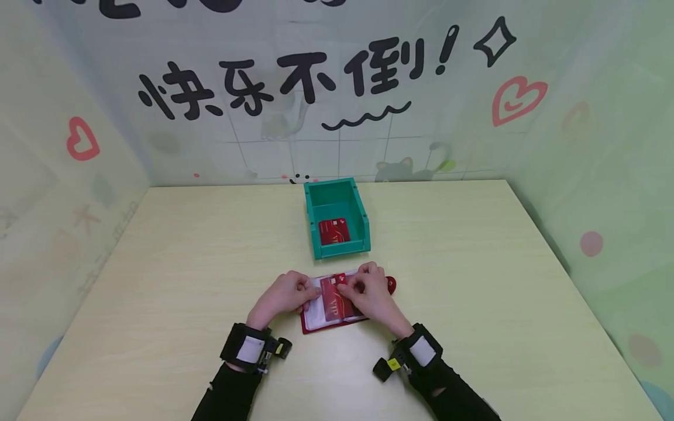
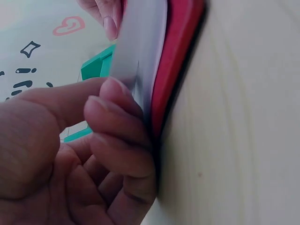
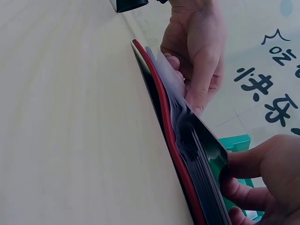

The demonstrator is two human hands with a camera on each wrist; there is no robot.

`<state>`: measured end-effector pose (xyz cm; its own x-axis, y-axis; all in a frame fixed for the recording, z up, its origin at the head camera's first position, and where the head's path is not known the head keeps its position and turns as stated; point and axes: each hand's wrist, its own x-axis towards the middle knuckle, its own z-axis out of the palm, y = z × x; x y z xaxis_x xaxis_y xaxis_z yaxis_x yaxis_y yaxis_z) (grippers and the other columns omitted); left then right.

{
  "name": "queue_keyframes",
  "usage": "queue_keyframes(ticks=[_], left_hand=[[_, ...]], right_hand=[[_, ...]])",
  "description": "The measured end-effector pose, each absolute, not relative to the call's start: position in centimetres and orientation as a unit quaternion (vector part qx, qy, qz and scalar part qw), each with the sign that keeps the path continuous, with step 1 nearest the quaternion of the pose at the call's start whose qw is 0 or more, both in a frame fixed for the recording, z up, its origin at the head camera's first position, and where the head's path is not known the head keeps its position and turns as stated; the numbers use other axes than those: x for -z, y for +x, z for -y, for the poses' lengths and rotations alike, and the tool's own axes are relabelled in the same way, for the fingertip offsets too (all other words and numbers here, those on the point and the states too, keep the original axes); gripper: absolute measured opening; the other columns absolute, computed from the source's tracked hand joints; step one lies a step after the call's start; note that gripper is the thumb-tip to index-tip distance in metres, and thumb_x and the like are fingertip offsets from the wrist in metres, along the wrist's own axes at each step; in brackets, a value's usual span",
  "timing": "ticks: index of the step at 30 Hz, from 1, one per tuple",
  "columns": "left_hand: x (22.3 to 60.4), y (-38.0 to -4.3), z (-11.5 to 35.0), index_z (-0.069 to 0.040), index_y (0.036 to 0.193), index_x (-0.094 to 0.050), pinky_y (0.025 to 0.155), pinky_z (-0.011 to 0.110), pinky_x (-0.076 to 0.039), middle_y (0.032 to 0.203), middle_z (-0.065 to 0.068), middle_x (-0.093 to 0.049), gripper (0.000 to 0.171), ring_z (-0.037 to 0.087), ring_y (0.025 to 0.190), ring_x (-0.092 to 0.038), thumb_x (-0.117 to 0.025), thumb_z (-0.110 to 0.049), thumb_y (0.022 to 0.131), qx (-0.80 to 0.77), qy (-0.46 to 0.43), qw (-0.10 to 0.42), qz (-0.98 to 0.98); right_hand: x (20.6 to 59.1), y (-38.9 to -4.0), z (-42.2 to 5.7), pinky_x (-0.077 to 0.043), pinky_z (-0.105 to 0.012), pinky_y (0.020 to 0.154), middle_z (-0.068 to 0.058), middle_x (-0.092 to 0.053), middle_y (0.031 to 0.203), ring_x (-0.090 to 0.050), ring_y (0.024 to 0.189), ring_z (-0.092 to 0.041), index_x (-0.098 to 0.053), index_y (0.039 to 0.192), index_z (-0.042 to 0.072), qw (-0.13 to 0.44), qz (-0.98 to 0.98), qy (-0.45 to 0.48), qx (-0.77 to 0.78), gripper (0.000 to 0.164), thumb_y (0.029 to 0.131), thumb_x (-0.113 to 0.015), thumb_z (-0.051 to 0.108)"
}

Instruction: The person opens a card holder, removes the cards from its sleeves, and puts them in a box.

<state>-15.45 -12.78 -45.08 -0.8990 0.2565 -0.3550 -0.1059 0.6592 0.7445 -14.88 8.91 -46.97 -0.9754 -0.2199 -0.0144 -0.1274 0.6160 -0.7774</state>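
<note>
On the table lies a red card holder (image 1: pixel 310 329) with clear plastic sleeves, spread flat. A red card (image 1: pixel 333 304) with "VIP" lettering lies over its sleeves. My left hand (image 1: pixel 286 292) pinches the left edge of a clear sleeve (image 2: pixel 140 42), thumb above and fingers curled beneath. At the card's upper right, my right hand (image 1: pixel 371 295) pinches the card between thumb and fingers; in the right wrist view the card (image 3: pixel 208 136) is tilted up above the stacked sleeves (image 3: pixel 199 173). The right hand covers part of the holder's right side.
Just beyond the holder stands a green open bin (image 1: pixel 342 250), with another red card (image 1: pixel 334 231) inside. A rounded red tab (image 1: pixel 391 285) sticks out at the holder's right. Printed fabric walls (image 1: pixel 337 146) border the wooden table (image 1: pixel 210 234) at the back and sides.
</note>
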Motion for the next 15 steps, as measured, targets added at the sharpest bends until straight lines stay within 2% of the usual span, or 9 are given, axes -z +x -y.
queue_keyframes(ticks=[6,15], left_hand=[[45.1,-15.4,12.7,-0.008,0.074,-0.062,0.056,0.023,-0.043,0.061,0.003,-0.061,0.026,0.014,0.054,-0.054,-0.067,-0.019,0.096,-0.411,0.038,0.221,-0.883],[44.9,-15.3,12.7,-0.006,0.079,-0.065,0.059,0.023,-0.047,0.064,0.004,-0.063,0.019,0.014,0.056,-0.056,-0.068,-0.017,0.094,-0.417,0.027,0.223,-0.881]], right_hand=[[46.8,-15.2,-9.5,-0.043,-0.031,0.077,-0.011,-0.049,0.105,-0.043,0.108,-0.024,-0.067,0.073,0.010,0.068,-0.894,-0.095,0.432,0.024,0.091,-0.075,0.023],[46.2,-15.4,-10.6,-0.055,-0.036,0.082,-0.011,-0.057,0.107,-0.053,0.107,-0.023,-0.067,0.079,0.008,0.087,-0.886,-0.091,0.446,0.019,0.092,-0.073,0.020]])
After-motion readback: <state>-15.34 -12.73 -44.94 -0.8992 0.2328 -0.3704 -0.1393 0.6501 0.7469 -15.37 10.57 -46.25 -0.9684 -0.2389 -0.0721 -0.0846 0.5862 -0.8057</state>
